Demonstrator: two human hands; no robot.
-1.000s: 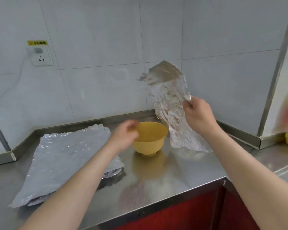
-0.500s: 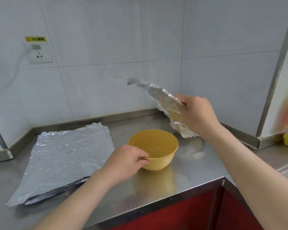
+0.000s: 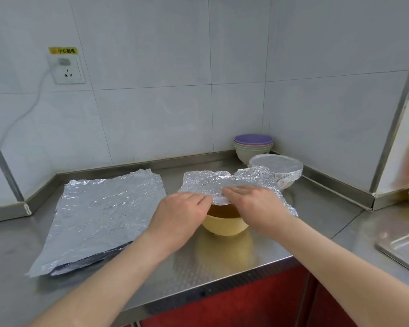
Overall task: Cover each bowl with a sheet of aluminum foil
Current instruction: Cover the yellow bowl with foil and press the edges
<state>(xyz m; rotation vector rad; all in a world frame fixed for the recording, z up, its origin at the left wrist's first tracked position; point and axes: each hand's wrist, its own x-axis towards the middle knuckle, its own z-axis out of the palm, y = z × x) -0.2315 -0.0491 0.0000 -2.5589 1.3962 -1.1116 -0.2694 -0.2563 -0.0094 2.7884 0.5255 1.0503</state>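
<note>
Head view, one frame examined. We record a yellow bowl [image 3: 224,226] standing upright on the steel counter [image 3: 222,258], near its front edge. A crumpled foil sheet [image 3: 206,182] lies across the top of the bowl. It covers the far part of the opening, while the near part of the rim and the inside stay exposed below the foil's front edge.

The hands are close together over the bowl. The right hand [image 3: 257,206] lies on the foil with its fingers straight, pointing left. The left hand [image 3: 177,215] meets the foil's front edge with its fingertips; we cannot tell whether it pinches that edge or only touches it.

We further note:
- A stack of flat foil sheets [image 3: 104,215] lies on the counter, left of the bowl.
- A foil-covered bowl [image 3: 279,167] stands in the far right corner. The loose sheet's right end reaches close to it; contact cannot be confirmed.
- A stack of coloured bowls [image 3: 253,147], purple on top, stands just behind it.
- A sink [image 3: 401,246] shows at the right edge.
- A wall socket [image 3: 67,70] has a cable plugged in.
</note>
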